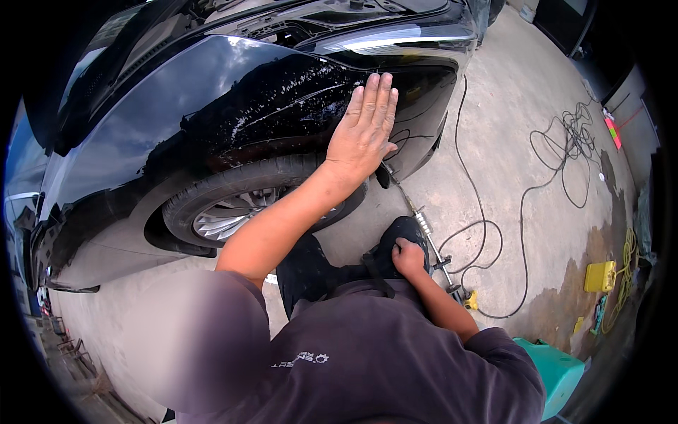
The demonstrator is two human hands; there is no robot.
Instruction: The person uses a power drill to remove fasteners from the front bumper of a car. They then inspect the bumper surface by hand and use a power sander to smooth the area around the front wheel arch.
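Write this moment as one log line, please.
left hand: open, apparently touching scuffed car body | right hand: curled, on right knee | metal tool: beside right knee

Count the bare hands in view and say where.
2: the left hand is flat on or just over the car's scraped black panel; the right hand is curled at the right knee. No others show.
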